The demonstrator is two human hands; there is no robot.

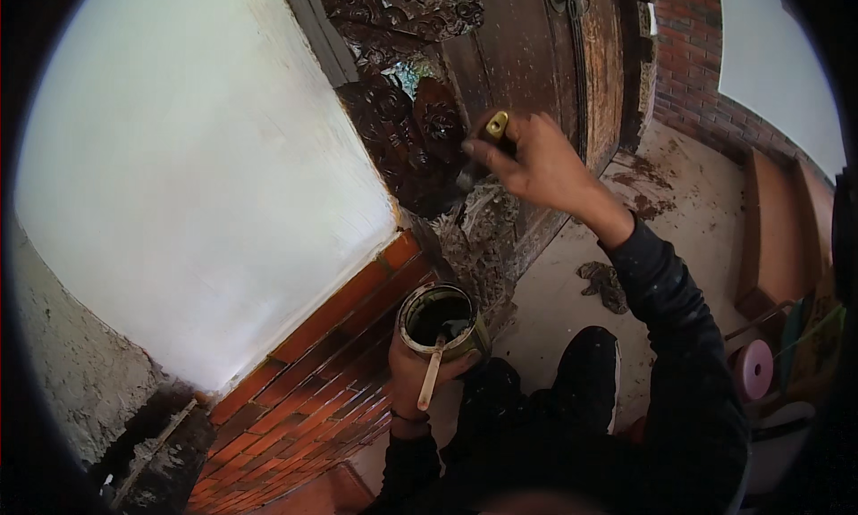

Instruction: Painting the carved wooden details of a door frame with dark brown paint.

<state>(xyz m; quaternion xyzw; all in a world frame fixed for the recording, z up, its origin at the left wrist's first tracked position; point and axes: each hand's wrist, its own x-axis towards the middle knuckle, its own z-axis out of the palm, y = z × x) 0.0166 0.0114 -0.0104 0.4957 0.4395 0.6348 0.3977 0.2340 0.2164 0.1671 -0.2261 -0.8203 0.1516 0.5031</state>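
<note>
My right hand point(541, 158) is closed round a paintbrush point(497, 127) with a yellow-ended handle. Its bristles point down at the carved dark wood panel point(407, 140), whose upper part looks wet and glossy; lower down the carving point(483, 234) is pale and dull. Whether the bristles touch the wood I cannot tell. Below, my left hand point(413, 372) grips an open can point(483, 336) of dark liquid from its side. A wooden stick point(432, 372) leans out over the can's rim, its lower end in the liquid.
A white wall point(206, 175) above red brickwork point(313, 372) stands at the left. The weathered wooden door point(527, 77) is behind my right hand. On the pale floor point(697, 211) lie dark debris and a crumpled dark glove or rag point(603, 287). A pink spool point(753, 369) sits at the right.
</note>
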